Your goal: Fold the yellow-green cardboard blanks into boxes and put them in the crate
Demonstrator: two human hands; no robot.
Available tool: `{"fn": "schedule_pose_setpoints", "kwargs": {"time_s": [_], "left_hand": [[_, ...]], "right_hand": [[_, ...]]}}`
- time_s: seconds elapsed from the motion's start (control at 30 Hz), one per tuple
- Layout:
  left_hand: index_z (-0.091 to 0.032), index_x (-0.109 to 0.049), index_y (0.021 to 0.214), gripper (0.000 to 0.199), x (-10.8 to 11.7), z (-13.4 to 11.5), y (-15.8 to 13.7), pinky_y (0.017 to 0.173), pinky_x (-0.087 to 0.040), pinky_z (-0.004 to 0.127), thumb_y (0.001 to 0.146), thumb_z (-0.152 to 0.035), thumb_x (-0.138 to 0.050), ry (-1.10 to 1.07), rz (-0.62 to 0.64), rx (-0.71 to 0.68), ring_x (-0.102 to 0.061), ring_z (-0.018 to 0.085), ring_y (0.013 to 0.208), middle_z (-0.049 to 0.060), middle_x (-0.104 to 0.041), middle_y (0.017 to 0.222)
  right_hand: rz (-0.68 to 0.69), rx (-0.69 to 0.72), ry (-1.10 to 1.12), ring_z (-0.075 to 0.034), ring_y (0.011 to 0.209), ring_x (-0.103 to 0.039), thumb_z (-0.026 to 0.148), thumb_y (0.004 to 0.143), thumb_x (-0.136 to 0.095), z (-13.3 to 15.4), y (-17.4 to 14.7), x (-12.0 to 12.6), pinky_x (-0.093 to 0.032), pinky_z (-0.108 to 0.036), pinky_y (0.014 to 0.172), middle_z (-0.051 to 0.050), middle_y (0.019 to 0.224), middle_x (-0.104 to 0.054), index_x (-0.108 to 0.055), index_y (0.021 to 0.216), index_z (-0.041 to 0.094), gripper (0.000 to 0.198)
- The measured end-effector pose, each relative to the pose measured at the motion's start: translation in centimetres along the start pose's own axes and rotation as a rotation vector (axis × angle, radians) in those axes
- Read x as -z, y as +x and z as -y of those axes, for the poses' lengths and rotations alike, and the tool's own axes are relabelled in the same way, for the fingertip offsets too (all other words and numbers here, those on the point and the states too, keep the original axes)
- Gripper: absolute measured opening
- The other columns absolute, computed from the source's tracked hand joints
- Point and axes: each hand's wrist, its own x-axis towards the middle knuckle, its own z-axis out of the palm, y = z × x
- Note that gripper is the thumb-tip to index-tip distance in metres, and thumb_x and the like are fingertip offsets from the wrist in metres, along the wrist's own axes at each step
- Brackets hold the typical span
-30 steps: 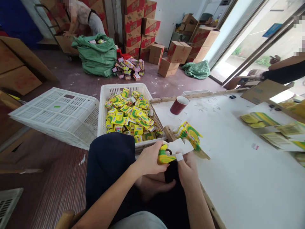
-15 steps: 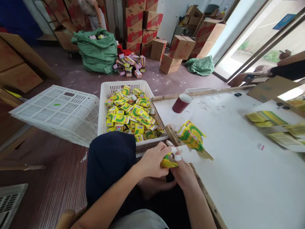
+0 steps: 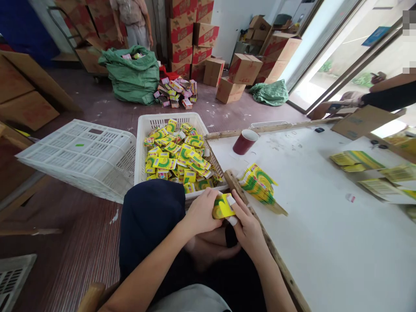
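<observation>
Both hands clamp one small yellow-green packet (image 3: 222,207) over the lap.

The left hand (image 3: 202,213) and right hand (image 3: 247,225) pinch its ends; its long axis runs left-right, just before the white crate (image 3: 142,130).

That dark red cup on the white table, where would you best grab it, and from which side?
Grip the red cup around its round wall, probably coming from the right over the bare white table. It leans with its open mouth up and to the right; the basket and the table's wooden edge crowd its left.
</observation>
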Motion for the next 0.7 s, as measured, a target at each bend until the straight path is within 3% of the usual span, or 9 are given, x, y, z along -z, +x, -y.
{"fn": "schedule_pose_setpoints", "kwargs": {"time_s": [0.1, 0.23, 0.37, 0.53, 0.63, 0.7], "left_hand": [[-0.021, -0.050, 0.111, 0.049, 0.8, -0.2, -0.1, 0.090, -0.050, 0.043, 0.068, -0.029, -0.070, 0.014, 0.005, -0.023, -0.061, 0.029, 0.106, 0.009, -0.060, 0.114], [-0.022, -0.046, 0.122, 0.064, 1.2, -0.4, -0.1, 0.086, -0.051, 0.041, 0.066, -0.034, -0.074, -0.043, 0.029, 0.017, -0.066, 0.028, 0.098, 0.005, -0.068, 0.109], [-0.022, -0.048, 0.120, 0.062, 1.3, -0.7, 0.0, 0.089, -0.051, 0.041, 0.065, -0.032, -0.074, -0.034, 0.041, 0.007, -0.067, 0.029, 0.099, 0.005, -0.070, 0.107], [-0.020, -0.048, 0.118, 0.056, 0.7, -0.4, 0.1, 0.095, -0.049, 0.044, 0.069, -0.030, -0.072, 0.027, 0.006, -0.024, -0.063, 0.030, 0.108, 0.010, -0.066, 0.113], [-0.020, -0.047, 0.117, 0.054, 0.5, 0.2, 0.5, 0.094, -0.049, 0.044, 0.070, -0.028, -0.072, 0.039, -0.046, 0.011, -0.063, 0.030, 0.108, 0.010, -0.065, 0.115], [-0.019, -0.045, 0.119, 0.056, 1.3, 0.7, 1.2, 0.097, -0.047, 0.046, 0.071, -0.026, -0.073, 0.073, -0.189, 0.055, -0.060, 0.031, 0.113, 0.013, -0.061, 0.120]], "right_hand": [[0.067, -0.001, -0.028, -0.026, 0.131, -0.053, 0.021, 0.092, -0.050, -0.2, 0.2, 0.8, -0.049, -0.045, 0.104, -0.007, 0.145, -0.053, -0.065, 0.124, 0.031, 0.037], [0.215, 0.001, 0.000, -0.027, 0.123, -0.060, 0.024, 0.093, -0.050, -0.1, 1.3, 2.9, -0.052, -0.046, 0.099, -0.010, 0.137, -0.059, -0.071, 0.110, 0.028, 0.028], [0.358, -0.015, 0.022, -0.029, 0.122, -0.059, 0.029, 0.090, -0.057, 0.3, 2.3, 4.3, -0.051, -0.048, 0.098, -0.012, 0.132, -0.061, -0.072, 0.102, 0.026, 0.020], [0.190, -0.074, 0.068, -0.029, 0.128, -0.053, 0.026, 0.089, -0.057, 0.4, 1.7, 1.7, -0.045, -0.051, 0.105, -0.013, 0.136, -0.056, -0.069, 0.104, 0.023, 0.020], [0.073, -0.131, 0.137, -0.028, 0.129, -0.052, 0.029, 0.089, -0.058, 0.3, 1.3, 0.5, -0.042, -0.052, 0.107, -0.015, 0.140, -0.052, -0.052, 0.132, 0.024, 0.044], [0.014, -0.199, 0.172, -0.028, 0.122, -0.059, 0.034, 0.088, -0.060, -0.1, 1.4, 1.0, -0.046, -0.052, 0.104, -0.016, 0.134, -0.058, -0.039, 0.142, 0.023, 0.059]]}}
